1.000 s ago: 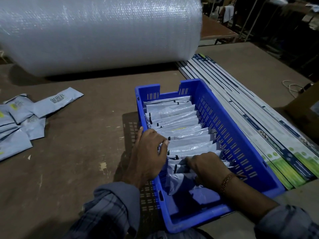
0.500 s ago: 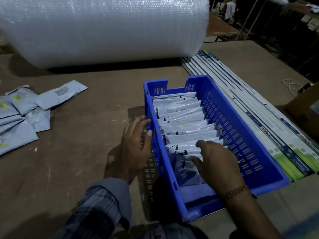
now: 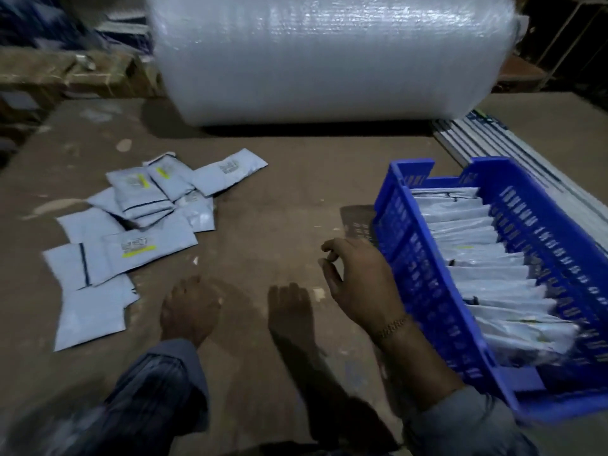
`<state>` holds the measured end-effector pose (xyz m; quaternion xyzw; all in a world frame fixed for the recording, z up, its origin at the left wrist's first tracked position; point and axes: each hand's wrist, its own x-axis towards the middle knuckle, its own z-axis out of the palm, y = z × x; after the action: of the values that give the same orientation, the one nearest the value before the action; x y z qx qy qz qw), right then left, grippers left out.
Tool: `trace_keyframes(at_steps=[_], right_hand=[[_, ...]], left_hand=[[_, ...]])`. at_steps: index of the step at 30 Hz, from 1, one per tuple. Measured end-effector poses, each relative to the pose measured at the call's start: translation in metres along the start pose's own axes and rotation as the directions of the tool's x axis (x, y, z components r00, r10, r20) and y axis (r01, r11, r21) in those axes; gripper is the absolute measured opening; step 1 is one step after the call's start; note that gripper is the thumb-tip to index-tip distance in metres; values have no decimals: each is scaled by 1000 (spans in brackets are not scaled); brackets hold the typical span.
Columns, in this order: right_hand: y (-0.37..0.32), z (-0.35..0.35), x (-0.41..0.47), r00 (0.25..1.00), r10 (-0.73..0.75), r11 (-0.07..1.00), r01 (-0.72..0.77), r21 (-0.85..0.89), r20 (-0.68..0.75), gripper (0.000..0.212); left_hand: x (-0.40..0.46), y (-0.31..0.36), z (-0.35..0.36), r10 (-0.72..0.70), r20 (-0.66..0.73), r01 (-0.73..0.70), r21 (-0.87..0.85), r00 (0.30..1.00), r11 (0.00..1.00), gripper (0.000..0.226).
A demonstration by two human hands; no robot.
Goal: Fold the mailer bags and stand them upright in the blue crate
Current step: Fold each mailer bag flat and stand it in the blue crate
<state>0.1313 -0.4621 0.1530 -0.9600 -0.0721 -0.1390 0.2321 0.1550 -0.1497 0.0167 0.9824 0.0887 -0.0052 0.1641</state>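
Blue crate (image 3: 427,291) right of right hand (image 3: 358,284) (empty)

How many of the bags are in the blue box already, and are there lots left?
Done: a long row of folded grey mailer bags stands in the blue plastic crate, filling most of it. In hand: nothing; the left hand and right hand are both empty above the brown table. Left: a loose pile of flat grey mailer bags, roughly ten.

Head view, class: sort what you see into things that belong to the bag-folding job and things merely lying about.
Job: loose bags; blue crate; filed bags; left hand; right hand.
Lying about: bubble wrap roll; printed strips; boxes.
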Motion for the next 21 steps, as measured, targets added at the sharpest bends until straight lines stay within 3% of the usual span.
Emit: trace_keyframes(at_steps=[2,3,5,7,9,11,13,15,18,21], right_hand=[[-20,32,12,999,-16,999,15,41,39,21],[-28,48,17,998,-20,999,17,50,55,21],[-41,80,30,996,-15,997,9,72,89,21],[-52,113,46,991,-11,995,-2,99,132,21],[-63,145,66,986,-20,992,-1,125,168,21],[-72,175,91,978,-37,989,6,149,205,24],[-80,199,122,964,-39,989,0,149,265,28],[-86,219,153,947,-17,991,-27,133,321,35],[-90,247,199,946,-27,998,7,65,322,33],[-89,273,242,899,-44,971,141,-192,437,28]], left_hand=[[14,-21,-9,10,109,-27,152,994,988,48],[25,-38,-2,3,174,-39,199,985,979,59],[54,-85,29,6,277,-74,236,961,969,104],[87,-125,63,42,330,-103,168,943,980,120],[98,-123,40,-5,390,21,-38,921,999,106],[94,-103,-12,103,372,-2,-262,923,965,89],[104,-101,-30,194,366,-72,-320,910,945,67],[114,-105,-33,195,401,-62,-321,895,945,55],[132,-118,-16,175,417,-27,-339,892,941,63],[145,-137,15,225,368,-58,-412,902,909,73]])
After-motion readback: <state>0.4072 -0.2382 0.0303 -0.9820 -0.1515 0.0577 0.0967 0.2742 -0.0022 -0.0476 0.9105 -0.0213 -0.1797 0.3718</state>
